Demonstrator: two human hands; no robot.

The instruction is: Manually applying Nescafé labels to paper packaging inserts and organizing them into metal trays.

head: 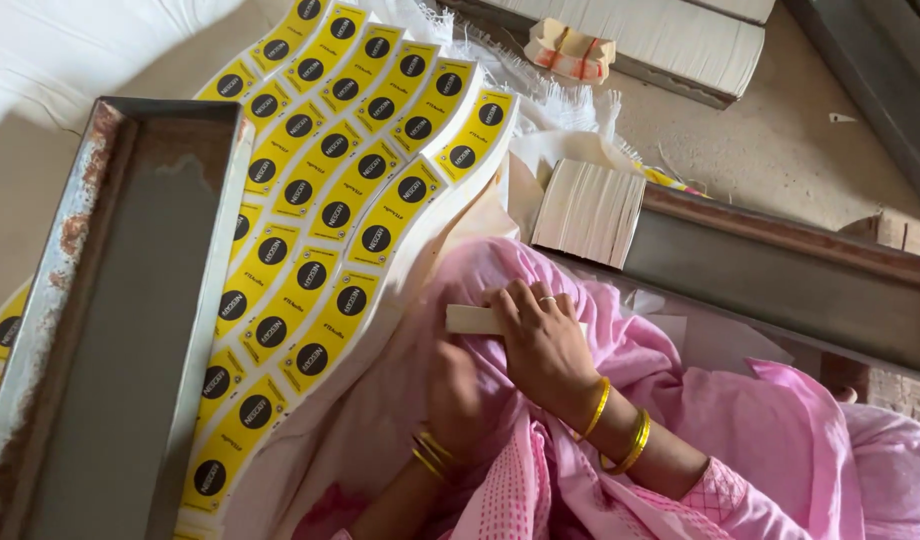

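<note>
My right hand (542, 345), with a ring and gold bangles at the wrist, is closed over a small cream stack of paper slips (469, 319) and holds it above my pink-clothed lap (780, 430). My left hand (450, 398) is lower and to the left, just under the slips, and is blurred. Its fingers look curled against the pink cloth, but I cannot make out its grip. To the left of both hands lies a tall, curved pile of yellow label sheets (330, 200) printed with black circles.
A rusty grey metal trough (110, 300) rises at the left, over part of the label pile. A block of white paper (590, 212) rests against a grey metal bar (780, 275) at the right. A small tied bundle (570, 50) and large white paper stacks (670, 40) lie beyond.
</note>
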